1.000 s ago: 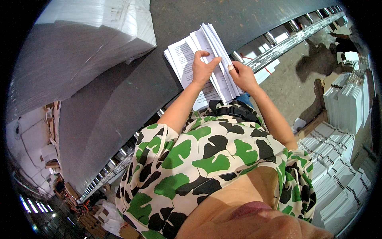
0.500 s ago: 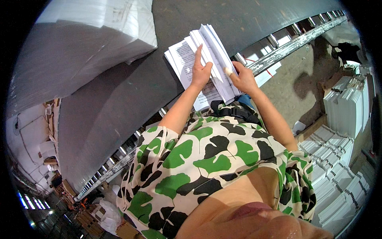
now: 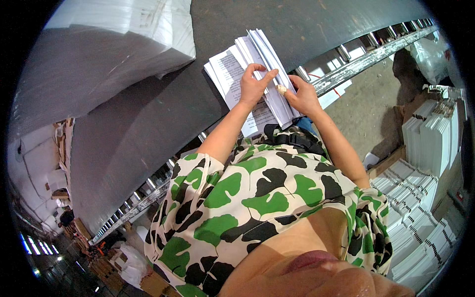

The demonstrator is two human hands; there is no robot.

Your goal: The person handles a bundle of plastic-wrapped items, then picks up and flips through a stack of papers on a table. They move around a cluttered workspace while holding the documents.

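A stack of printed white sheets (image 3: 225, 74), folded or fanned into layers on its right side, lies at the near edge of a dark belt. My left hand (image 3: 253, 86) rests over the middle of the stack, fingers curled and thumb pointing right, closed on the folded layers (image 3: 255, 49). My right hand (image 3: 304, 99) grips their right edge, thumb on top and fingers partly hidden behind the paper. A pale wrap (image 3: 281, 89) covers the tip of my right thumb.
The dark conveyor belt (image 3: 138, 143) runs diagonally, with metal rollers (image 3: 343, 52) and a worn rail (image 3: 356, 63) along its side. A large plastic-wrapped bale (image 3: 114, 64) stands on it at left. Stacked white bundles (image 3: 420, 198) fill the lower right, near a clear plastic bag (image 3: 429, 59).
My left index finger, stretched out along the sheets before, has bent in, and the left thumb has shifted up and right. My right hand keeps its grip in nearly the same place.
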